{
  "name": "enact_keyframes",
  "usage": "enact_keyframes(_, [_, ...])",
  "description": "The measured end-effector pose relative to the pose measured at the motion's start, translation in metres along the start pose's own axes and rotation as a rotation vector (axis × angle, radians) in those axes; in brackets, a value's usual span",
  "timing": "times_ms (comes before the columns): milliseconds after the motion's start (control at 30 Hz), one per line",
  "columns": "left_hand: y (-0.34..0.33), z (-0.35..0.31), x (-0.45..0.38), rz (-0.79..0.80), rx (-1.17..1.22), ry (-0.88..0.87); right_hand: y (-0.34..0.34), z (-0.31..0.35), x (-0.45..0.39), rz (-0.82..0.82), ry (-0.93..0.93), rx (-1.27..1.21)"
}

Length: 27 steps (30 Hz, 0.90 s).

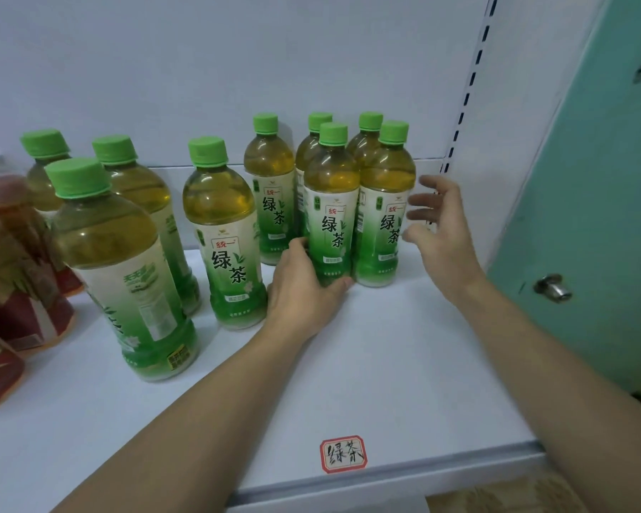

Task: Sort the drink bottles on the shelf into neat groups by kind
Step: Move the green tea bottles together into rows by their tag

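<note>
The left hand (304, 286) wraps its fingers (343, 282) round the base of a green tea bottle (332, 212), snugging it against its neighbour (385, 212). Right hand (443, 231), fingers spread and empty, guards that side from tipping.

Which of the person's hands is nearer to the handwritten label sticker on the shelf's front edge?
Left. The left hand grips a green tea bottle directly behind the sticker; the right hand hovers open farther back and to the right.

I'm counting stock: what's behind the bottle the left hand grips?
Behind the gripped bottle in the left hand, another green-tea bottle shows only its cap and shoulder. Its label and base are covered.
</note>
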State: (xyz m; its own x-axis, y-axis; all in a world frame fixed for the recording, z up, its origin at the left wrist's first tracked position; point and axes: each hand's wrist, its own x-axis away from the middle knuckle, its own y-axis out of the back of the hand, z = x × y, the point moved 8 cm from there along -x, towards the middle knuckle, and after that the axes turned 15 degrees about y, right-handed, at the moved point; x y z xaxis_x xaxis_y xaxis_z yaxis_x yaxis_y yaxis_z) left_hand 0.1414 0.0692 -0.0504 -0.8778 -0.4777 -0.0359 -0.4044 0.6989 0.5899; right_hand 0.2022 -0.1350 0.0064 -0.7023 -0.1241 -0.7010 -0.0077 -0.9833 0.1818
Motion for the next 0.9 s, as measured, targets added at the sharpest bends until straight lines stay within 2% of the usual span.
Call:
enact_keyframes(133, [0.001, 0.001, 0.0, -0.035, -0.009, -0.016, -0.033, -0.025, 0.013, 0.347, -0.108, -0.065])
enact_keyframes(200, [0.001, 0.002, -0.001, -0.037, -0.008, -0.021, -0.04, -0.037, 0.019, 0.419, -0.123, 0.005])
enact_keyframes(400, [0.002, 0.006, -0.002, -0.054, 0.013, -0.006, -0.027, -0.058, 0.016, 0.381, -0.215, 0.066])
enact_keyframes(900, [0.005, 0.0, 0.005, -0.055, -0.022, -0.037, -0.031, -0.059, 0.02, 0.374, -0.129, 0.008])
